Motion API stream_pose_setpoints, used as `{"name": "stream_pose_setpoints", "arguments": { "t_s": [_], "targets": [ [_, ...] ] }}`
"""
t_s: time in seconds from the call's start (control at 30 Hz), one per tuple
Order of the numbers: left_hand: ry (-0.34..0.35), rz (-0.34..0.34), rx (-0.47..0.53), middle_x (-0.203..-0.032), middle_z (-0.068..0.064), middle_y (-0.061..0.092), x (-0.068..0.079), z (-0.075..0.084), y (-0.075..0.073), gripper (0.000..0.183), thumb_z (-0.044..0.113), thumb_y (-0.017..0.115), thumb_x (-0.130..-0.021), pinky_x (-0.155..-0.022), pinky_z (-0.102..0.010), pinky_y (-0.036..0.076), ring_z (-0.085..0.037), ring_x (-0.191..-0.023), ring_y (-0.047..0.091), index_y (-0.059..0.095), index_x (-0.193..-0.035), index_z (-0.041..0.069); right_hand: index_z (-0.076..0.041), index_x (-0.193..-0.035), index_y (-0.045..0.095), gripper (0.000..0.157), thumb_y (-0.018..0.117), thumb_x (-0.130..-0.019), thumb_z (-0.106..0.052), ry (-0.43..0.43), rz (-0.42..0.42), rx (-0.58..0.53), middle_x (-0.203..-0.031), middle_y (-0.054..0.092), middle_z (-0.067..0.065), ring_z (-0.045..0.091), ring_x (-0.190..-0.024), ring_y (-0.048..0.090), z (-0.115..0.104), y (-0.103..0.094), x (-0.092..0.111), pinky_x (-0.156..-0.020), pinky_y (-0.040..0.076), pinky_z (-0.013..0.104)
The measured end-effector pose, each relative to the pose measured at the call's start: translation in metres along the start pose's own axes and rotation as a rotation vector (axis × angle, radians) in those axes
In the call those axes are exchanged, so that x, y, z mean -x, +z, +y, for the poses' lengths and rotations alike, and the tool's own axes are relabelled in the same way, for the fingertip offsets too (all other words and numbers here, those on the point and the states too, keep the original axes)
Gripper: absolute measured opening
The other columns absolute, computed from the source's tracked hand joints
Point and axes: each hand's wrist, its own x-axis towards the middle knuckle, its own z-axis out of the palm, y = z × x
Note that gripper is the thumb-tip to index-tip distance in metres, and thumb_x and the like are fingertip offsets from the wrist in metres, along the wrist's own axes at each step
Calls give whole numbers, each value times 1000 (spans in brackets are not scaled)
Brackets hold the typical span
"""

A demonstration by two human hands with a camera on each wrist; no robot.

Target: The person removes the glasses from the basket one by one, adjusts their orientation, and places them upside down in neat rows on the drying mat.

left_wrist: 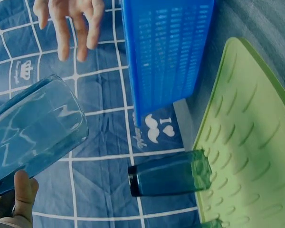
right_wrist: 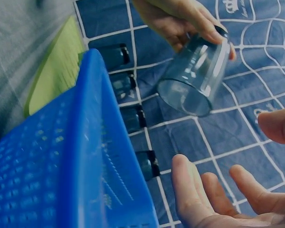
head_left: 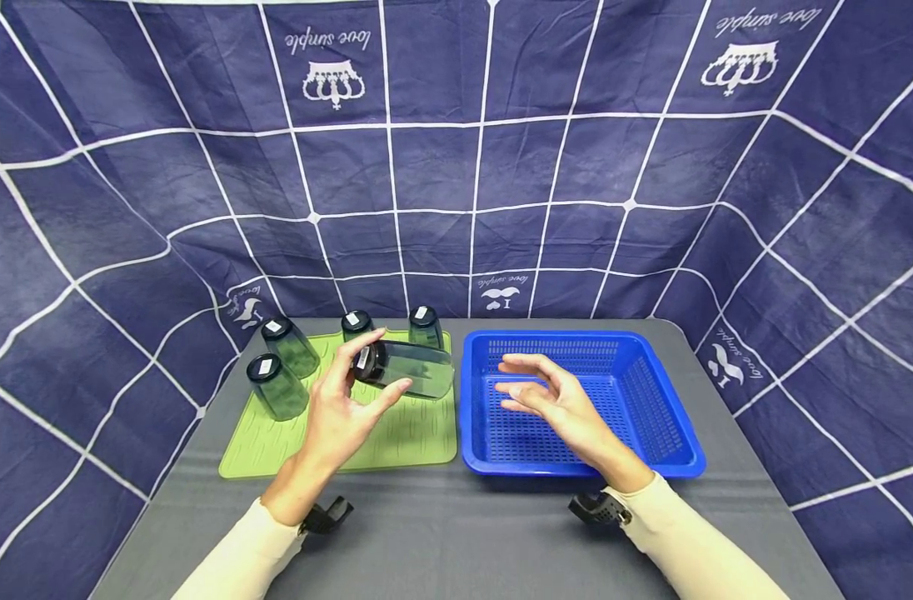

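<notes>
My left hand [head_left: 341,417] grips a dark tinted drinking glass [head_left: 419,369] near its base, thumb on one side and fingers on the other. The glass lies sideways in the air above the green mat, its open mouth toward the right. In the right wrist view, the mouth of this glass [right_wrist: 185,97] faces my right hand [right_wrist: 228,199]. That hand [head_left: 557,406] is over the blue basket [head_left: 471,433], fingers spread and holding nothing, apart from the glass.
Several more tinted glasses [head_left: 280,387] stand upside down on the green drying mat [head_left: 396,450], at its left and back. The blue plastic basket stands right beside the mat on a grey table [head_left: 456,533]. A dark blue checked cloth [head_left: 441,167] hangs behind.
</notes>
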Motion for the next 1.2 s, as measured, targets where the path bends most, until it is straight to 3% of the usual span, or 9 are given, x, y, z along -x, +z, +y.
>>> {"name": "stream_pose_setpoints", "arguments": {
  "t_s": [0.2,0.47,0.6,0.83,1.07,1.2],
  "targets": [
    [-5,15,-59,-133,-12,84,-1,-7,-10,81,5,104,-85,-85,-6,54,-1,-99,69,71,-158,15,7,-163,54,50,66,-116,-3,13,46,50,-159,63,21,12,-131,81,-8,-9,3,-110,69,43],
    [-13,42,-126,-129,-10,84,0,-20,-20,81,6,106,-84,-84,-5,52,-4,-96,69,72,-157,16,16,-162,51,51,64,-116,-1,-3,68,131,-161,61,33,6,-129,81,-8,-20,4,-111,68,35],
    [-29,45,-156,-126,-8,83,2,-26,-24,81,8,106,-84,-79,-6,50,-5,-92,66,72,-157,17,13,-161,54,49,65,-116,-2,-5,78,174,-162,60,35,5,-130,80,-10,-25,4,-112,67,34],
    [-42,39,-218,-129,-7,83,4,-35,-29,82,12,106,-85,-79,-7,49,-1,-93,64,72,-159,22,7,-161,58,49,69,-115,-6,4,93,265,-162,63,31,1,-130,77,-13,-31,6,-110,65,23],
    [-33,40,-280,-137,-10,83,6,-45,-31,83,16,106,-84,-74,-26,46,-10,-88,57,72,-159,24,0,-159,63,48,73,-113,-7,16,104,328,-162,65,25,3,-131,77,-15,-37,7,-109,64,22],
    [-45,37,-308,-138,-10,83,7,-50,-32,84,18,107,-84,-80,-18,48,-9,-92,61,71,-160,25,-1,-158,64,47,74,-113,-8,15,103,356,-164,65,25,8,-134,76,-17,-39,8,-109,64,21]
  ]
}}
